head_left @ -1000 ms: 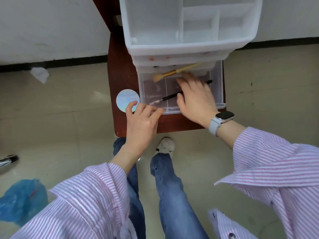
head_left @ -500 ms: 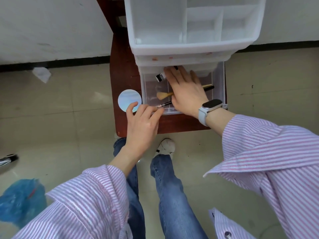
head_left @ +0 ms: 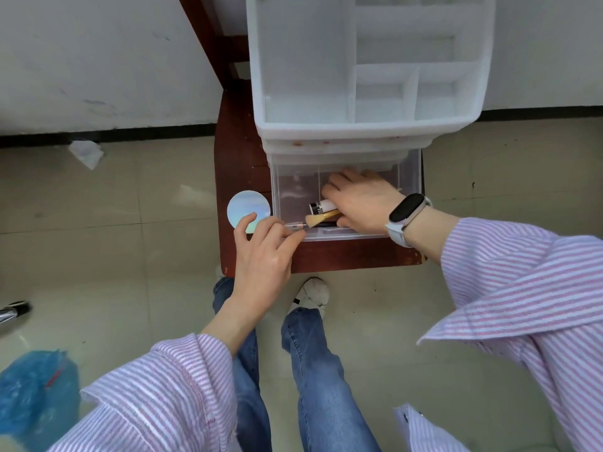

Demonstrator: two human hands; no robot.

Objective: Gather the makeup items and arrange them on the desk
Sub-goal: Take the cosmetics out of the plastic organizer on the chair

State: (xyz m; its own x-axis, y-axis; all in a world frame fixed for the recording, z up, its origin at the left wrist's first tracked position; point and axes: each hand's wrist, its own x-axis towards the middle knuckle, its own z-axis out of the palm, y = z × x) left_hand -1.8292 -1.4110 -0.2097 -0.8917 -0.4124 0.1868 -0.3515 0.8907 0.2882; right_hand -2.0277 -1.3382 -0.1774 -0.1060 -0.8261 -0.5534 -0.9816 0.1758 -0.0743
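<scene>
We've swept the brush [head_left: 321,217], the tube [head_left: 321,207] and a thin pencil together under our right hand [head_left: 360,200], fingers now curled around the bundle in the drawer [head_left: 409,177], while our left hand [head_left: 264,252] rests relaxed on its front edge — gathering's nearly done.

Pink-striped shirt sleeves [head_left: 528,288], blue jeans [head_left: 319,370], white-strapped wristwatch [head_left: 406,213], white shoe [head_left: 313,293]
</scene>
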